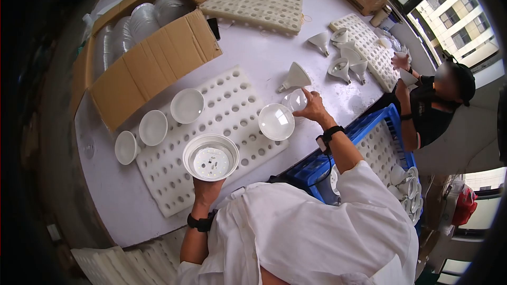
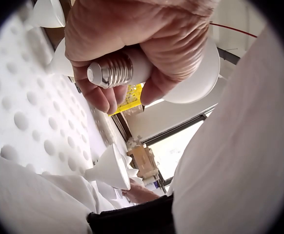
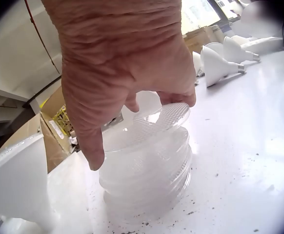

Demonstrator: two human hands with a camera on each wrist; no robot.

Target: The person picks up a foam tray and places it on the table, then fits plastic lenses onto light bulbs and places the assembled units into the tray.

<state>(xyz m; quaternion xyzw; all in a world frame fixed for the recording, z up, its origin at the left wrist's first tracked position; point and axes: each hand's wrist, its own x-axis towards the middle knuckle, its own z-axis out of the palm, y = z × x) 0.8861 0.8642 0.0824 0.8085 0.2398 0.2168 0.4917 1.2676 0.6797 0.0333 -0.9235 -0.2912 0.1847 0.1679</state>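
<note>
My left hand (image 1: 207, 191) holds a white lamp housing (image 1: 210, 157) from below, its open top showing a round board inside. In the left wrist view the left hand (image 2: 142, 44) has its fingers curled round the housing's neck above the metal screw base (image 2: 113, 73). My right hand (image 1: 315, 108) is at a clear lens (image 1: 296, 100) on the table. The right wrist view shows the right hand (image 3: 127, 78) with thumb and fingers around the top rim of a stack of clear lenses (image 3: 147, 170). Beside it a lens-covered lamp (image 1: 277, 122) stands in the foam tray (image 1: 253, 150).
Three lamps, one of them here (image 1: 187, 105), stand along the foam tray's far left side. A cardboard box (image 1: 153, 68) of stacked lenses is at the back left. Loose housings (image 1: 296, 76) lie beyond my right hand. A blue crate (image 1: 388, 121) and another person (image 1: 435, 111) are at the right.
</note>
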